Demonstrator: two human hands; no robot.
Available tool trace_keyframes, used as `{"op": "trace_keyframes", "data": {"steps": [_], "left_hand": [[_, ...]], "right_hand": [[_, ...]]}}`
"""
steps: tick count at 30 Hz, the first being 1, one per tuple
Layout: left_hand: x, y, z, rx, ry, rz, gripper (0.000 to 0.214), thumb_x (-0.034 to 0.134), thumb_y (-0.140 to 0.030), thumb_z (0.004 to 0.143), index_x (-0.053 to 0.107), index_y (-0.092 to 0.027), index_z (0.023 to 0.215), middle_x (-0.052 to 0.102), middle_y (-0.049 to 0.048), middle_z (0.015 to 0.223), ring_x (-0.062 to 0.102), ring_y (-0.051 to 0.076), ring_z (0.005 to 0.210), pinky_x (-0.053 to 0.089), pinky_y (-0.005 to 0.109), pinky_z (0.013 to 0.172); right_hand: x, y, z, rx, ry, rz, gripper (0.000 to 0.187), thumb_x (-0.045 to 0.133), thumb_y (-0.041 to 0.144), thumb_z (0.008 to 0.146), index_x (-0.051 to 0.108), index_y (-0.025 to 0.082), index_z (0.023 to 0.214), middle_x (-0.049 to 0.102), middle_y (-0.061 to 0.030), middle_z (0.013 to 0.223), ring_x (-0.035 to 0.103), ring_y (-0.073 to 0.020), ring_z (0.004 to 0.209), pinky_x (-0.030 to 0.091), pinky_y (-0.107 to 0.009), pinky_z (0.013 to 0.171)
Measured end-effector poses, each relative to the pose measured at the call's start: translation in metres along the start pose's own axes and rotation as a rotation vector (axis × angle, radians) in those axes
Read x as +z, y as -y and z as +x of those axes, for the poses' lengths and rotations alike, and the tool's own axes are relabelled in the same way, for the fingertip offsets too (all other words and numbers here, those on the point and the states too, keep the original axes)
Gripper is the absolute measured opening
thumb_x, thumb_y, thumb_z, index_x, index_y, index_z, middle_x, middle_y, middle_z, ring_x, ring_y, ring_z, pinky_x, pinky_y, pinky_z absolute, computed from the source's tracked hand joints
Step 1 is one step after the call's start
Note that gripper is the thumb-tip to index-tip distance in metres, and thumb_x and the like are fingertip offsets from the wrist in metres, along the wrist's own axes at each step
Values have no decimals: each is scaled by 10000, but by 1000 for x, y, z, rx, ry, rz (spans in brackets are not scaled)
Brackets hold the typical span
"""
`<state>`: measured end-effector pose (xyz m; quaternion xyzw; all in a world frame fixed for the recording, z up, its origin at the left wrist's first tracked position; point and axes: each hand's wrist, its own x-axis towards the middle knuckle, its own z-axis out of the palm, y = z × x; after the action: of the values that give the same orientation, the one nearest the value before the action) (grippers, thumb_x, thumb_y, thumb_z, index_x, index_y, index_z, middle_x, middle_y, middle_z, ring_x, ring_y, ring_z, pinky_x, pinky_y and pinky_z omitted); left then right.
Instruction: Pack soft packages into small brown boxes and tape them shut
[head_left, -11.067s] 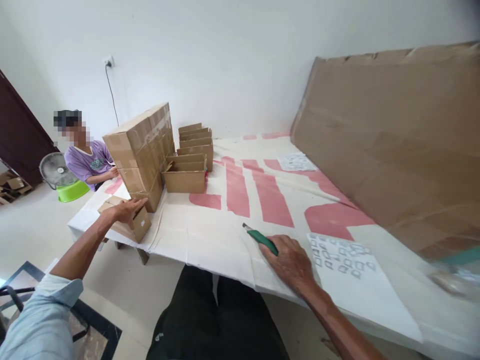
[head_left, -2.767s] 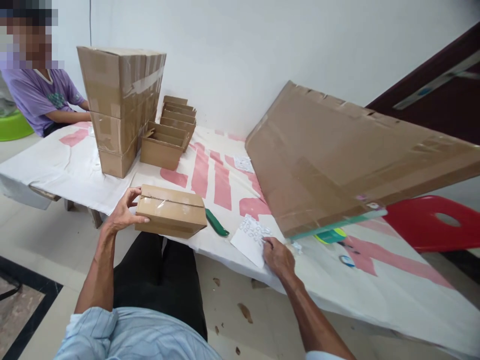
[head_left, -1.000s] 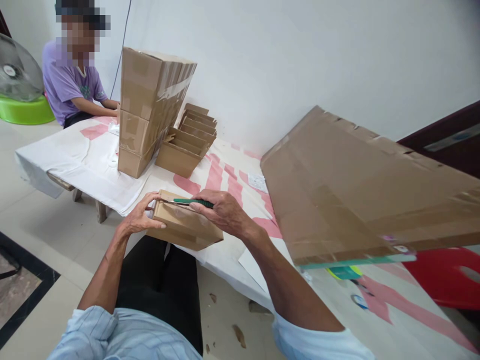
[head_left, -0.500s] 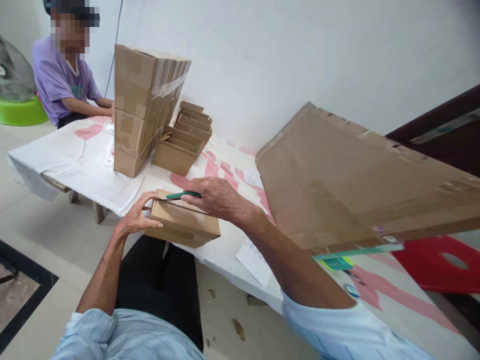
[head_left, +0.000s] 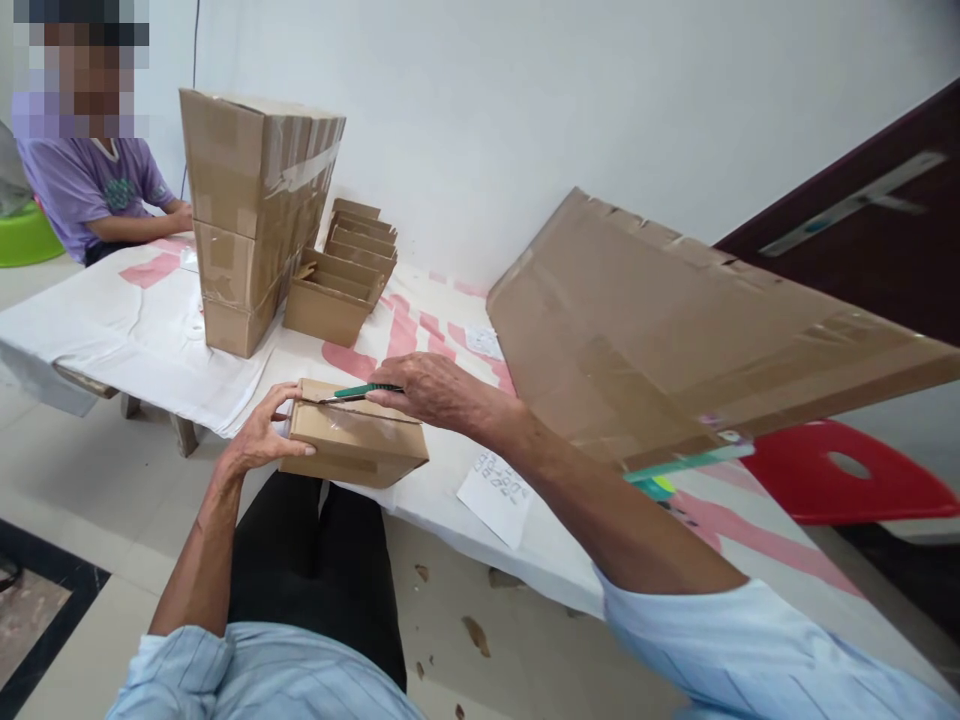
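Left hand [head_left: 261, 432] had thumb and fingers spread, gripping a box [head_left: 367, 462] by the table [head_left: 436, 482] near edge; right hand [head_left: 426, 386] was curled snugly round a green cutter [head_left: 358, 391].

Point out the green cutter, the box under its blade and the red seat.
Green cutter [head_left: 358, 391], head view: the handle.
Box [head_left: 360, 430], head view: its top, near the seam.
Red seat [head_left: 802, 474], head view: its surface, beside the hole.

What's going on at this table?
A person's left hand grips one end of a small cardboard box at the near edge of the table. The right hand holds a green knife, blade at the box's top seam; the flaps look closed. Stacked boxes stand beyond, with open boxes beside them.
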<state>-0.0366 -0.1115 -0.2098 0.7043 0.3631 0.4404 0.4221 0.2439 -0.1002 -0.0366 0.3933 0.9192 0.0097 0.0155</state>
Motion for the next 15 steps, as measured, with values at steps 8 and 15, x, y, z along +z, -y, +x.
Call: {"op": "trace_keyframes", "data": {"steps": [8, 15], "left_hand": [[6, -7, 3, 5, 12, 9, 781, 976, -487, 674, 625, -300, 1346, 500, 105, 1587, 519, 372, 1471, 546, 506, 1107], [4, -5, 4, 6, 4, 38, 818, 991, -475, 650, 633, -310, 1367, 498, 111, 1581, 503, 387, 1479, 566, 521, 1087]], "right_hand": [[2, 3, 4, 58, 9, -60, 311, 535, 342, 1096, 790, 196, 997, 782, -93, 941, 675, -219, 829, 353, -329, 689], [6, -1, -8, 66, 43, -139, 383, 498, 408, 1126, 757, 174, 967, 775, -104, 925, 671, -214, 829, 304, -321, 672]]}}
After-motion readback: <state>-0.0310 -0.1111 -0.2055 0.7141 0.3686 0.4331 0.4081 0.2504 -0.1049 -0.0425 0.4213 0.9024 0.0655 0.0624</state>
